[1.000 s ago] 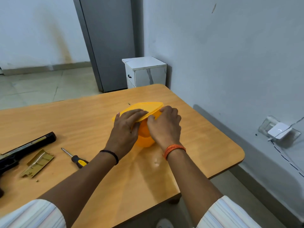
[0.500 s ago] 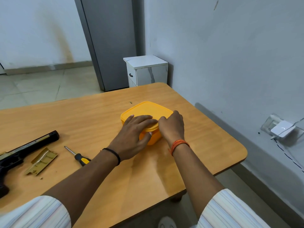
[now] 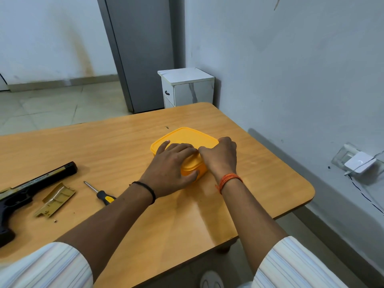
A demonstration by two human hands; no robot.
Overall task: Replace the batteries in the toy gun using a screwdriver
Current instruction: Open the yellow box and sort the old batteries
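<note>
— What was hidden or cut off?

— The toy gun (image 3: 25,190) ran off the left edge of the frame, so only its black barrel and part of the handle showed on the worktop (image 3: 124,142). The yellow box (image 3: 187,138) had its lid on, so I couldn't tell what was inside. The hands covered its near side.

— How were the hands placed?

— The left hand (image 3: 172,169) lay over the lid's near corner, fingers fairly straight, thumb against the box's side: a wide grip, pressing rather than clutching. The right hand (image 3: 220,156) had its fingers curled over the lid's right edge, holding it.

— And the smaller task things?

— A tan battery cover (image 3: 55,200) lay loose just beside the gun, a tiny screw (image 3: 55,220) near it. The screwdriver (image 3: 99,193), black and yellow handled, lay between the cover and the left forearm, touched by nothing.
</note>
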